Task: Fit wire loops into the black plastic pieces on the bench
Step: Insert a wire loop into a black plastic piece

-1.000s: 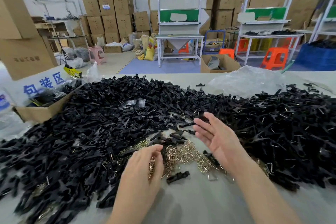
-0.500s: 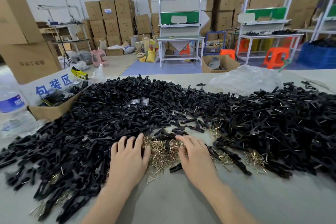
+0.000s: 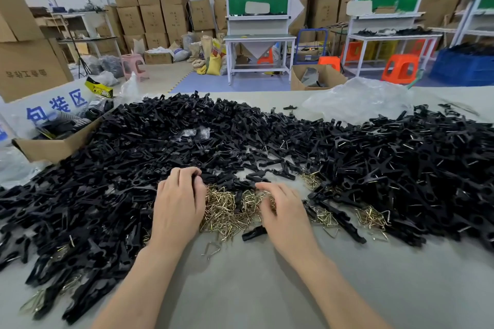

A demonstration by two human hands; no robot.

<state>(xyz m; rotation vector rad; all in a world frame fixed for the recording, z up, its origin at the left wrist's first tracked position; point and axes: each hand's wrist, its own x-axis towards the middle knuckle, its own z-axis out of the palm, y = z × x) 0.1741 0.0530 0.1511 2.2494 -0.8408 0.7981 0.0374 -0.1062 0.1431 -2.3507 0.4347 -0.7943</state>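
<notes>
Lower part of the frame is taken up by bare grey bench. A stray loop is seen just below centre, and a lone black piece is touching the right hand. The pile of brassy wire loops is sat at centre between both hands. The right hand's fingers are bent down into it, grip can't be told. The left hand is laid palm down, fingers curled under at the edge of the black plastic pieces; whether one is held can't be told either. That heap is spread across the whole middle. Further back, a cardboard box is at the left and a clear plastic bag at upper right.
</notes>
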